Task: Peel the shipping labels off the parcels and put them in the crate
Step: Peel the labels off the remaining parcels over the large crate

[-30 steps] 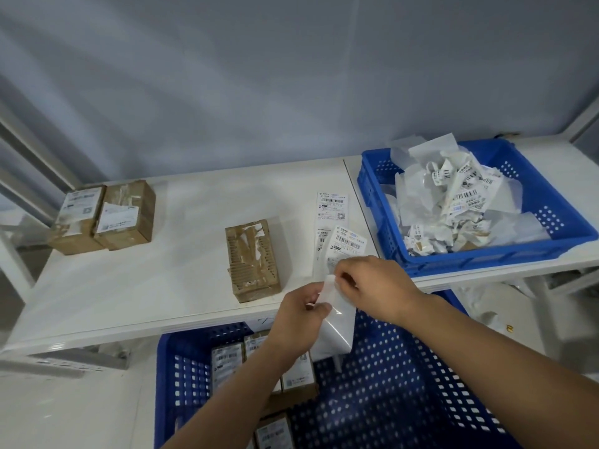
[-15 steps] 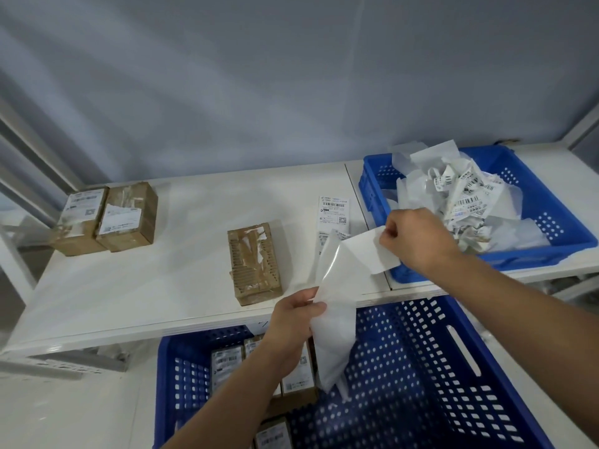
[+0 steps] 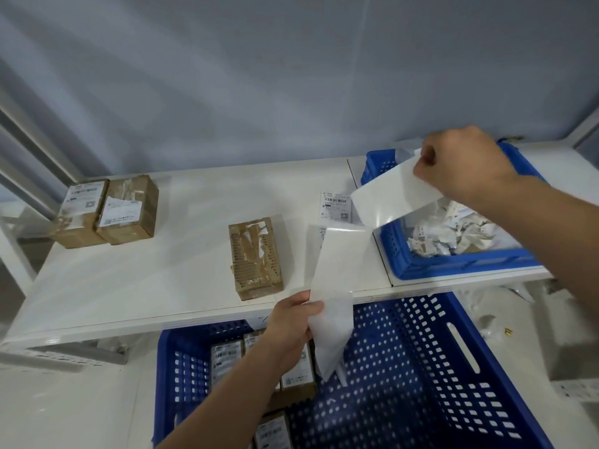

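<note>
My right hand [image 3: 463,163] pinches a white label sheet [image 3: 392,196] and holds it over the near-left corner of the small blue crate [image 3: 453,264] full of crumpled labels [image 3: 450,234]. My left hand [image 3: 293,325] grips a glossy white backing strip [image 3: 337,286] above the large blue crate [image 3: 405,367]. The two sheets are apart. A stripped brown parcel [image 3: 256,257] lies mid-table. Two labelled parcels [image 3: 107,210] stand at the far left.
A flat printed label [image 3: 335,205] lies on the white table [image 3: 162,270] beside the small crate. The large crate below the table edge holds several labelled parcels [image 3: 227,354] at its left side. Crumpled plastic [image 3: 492,306] lies low at the right.
My right hand has pulled the white sheet free of the backing strip and carried it up and right, over the small crate. My left hand stayed near the table edge with the strip.
</note>
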